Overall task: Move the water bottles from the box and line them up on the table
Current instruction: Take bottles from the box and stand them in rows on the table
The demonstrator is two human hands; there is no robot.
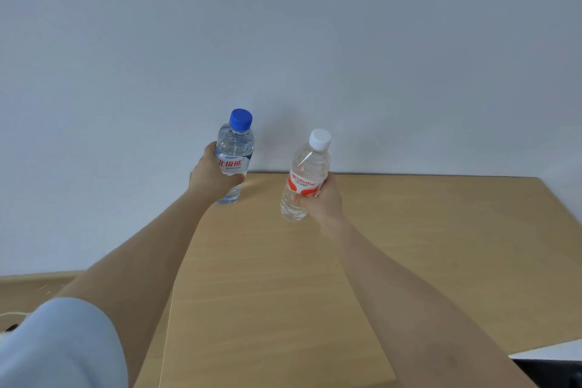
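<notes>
- Sleeve, pale blue fabric (63,346), nearest the camera at lower left; both bare forearms reach forward over the light wood-grain tabletop (283,293).
- Dark object with a white edge (554,362) at the lower right corner, cut off by the frame; cannot tell what it is. Box not in view.
- Right hand (321,198) wraps the lower half of a clear plastic water bottle with a white screw cap and red-orange label (304,176); fingers (297,198) closed round it across the label band.
- That bottle tilts, cap leaning to the right, base apparently off the tabletop. Likely carried in mid-body grip for control before being stood down.
- Label text partly readable: looks like "Wahaha" in white on red, smaller lines below too small to read.
- Left hand (209,176) grips a clear plastic water bottle with a blue screw cap and white-blue label (234,154), farther back near the tabletop's far left corner; thumb across the front under the label, other fingers hidden behind.
- This one near upright, base low at the tabletop's far edge; contact or just above, cannot tell. Judged as first spot in the line, by the wall.
- Label reads "北极熊" in red characters; grey line beneath unreadable.
- Bottles well apart, side by side, suggesting a row along the far edge.
- Plain pale wall (315,41) behind; no other bottles visible on the tabletop.
</notes>
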